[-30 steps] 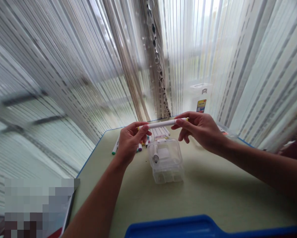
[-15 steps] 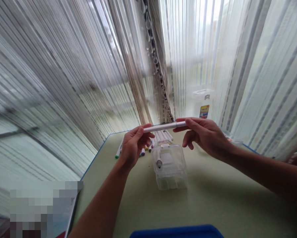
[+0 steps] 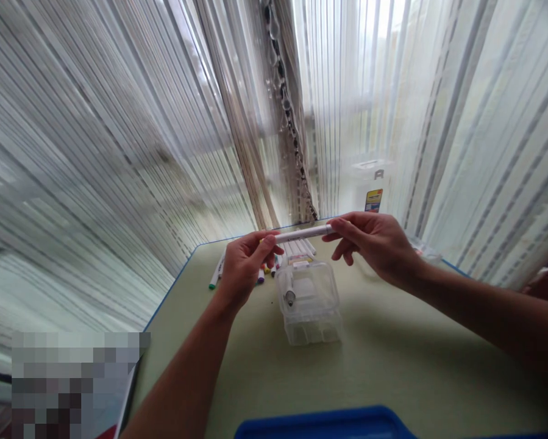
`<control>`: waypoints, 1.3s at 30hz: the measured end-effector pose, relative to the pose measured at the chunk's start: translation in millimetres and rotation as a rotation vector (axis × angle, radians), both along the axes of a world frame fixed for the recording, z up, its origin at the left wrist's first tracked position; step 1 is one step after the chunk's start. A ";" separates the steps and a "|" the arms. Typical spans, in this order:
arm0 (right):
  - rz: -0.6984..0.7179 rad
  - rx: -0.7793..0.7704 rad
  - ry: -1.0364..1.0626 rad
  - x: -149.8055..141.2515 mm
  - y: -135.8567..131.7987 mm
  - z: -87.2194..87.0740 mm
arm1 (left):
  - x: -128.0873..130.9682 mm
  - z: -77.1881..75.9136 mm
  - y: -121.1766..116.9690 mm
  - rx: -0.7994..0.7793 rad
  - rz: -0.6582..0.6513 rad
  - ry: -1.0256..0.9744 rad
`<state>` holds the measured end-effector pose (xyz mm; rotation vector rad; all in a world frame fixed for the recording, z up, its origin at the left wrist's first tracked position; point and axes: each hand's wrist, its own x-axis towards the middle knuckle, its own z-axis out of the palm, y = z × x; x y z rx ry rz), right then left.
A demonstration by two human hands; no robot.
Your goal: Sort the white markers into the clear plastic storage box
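Note:
A white marker [image 3: 302,233] is held level above the table between my two hands. My left hand [image 3: 249,263] pinches its left end between thumb and fingers, where a bit of yellow shows. My right hand [image 3: 373,245] grips the right end with thumb and index finger, its other fingers curled loosely below. Beneath the marker stands a clear plastic box [image 3: 311,326] with its lid raised. A white pen-like piece with a grey tip [image 3: 290,296] is seen at the lid. Behind the box lie several white markers [image 3: 298,247], partly hidden by my left hand.
A green-capped marker [image 3: 215,274] lies left of my left hand. A tall clear container with a yellow label [image 3: 373,198] stands at the back right, near clear packaging [image 3: 422,249]. The rim of a blue tray [image 3: 319,421] shows at the front. Striped string curtains [image 3: 164,110] hang behind the table.
My right hand has come slightly left, closer to my left hand, and less of the marker shows between them. The seam near its right end is now out of sight. The view has shifted a little.

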<state>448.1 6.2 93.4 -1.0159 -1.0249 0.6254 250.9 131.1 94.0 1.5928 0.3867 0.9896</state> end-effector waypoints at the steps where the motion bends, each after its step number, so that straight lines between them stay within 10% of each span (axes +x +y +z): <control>1: -0.006 -0.001 -0.012 -0.3 0.0 0.3 | 0.2 0.2 -0.3 0.002 0.008 0.008; 39: 0.019 0.016 -0.036 -2.9 -2.1 -1.5 | 2.1 -2.1 -1.0 -0.006 0.024 0.014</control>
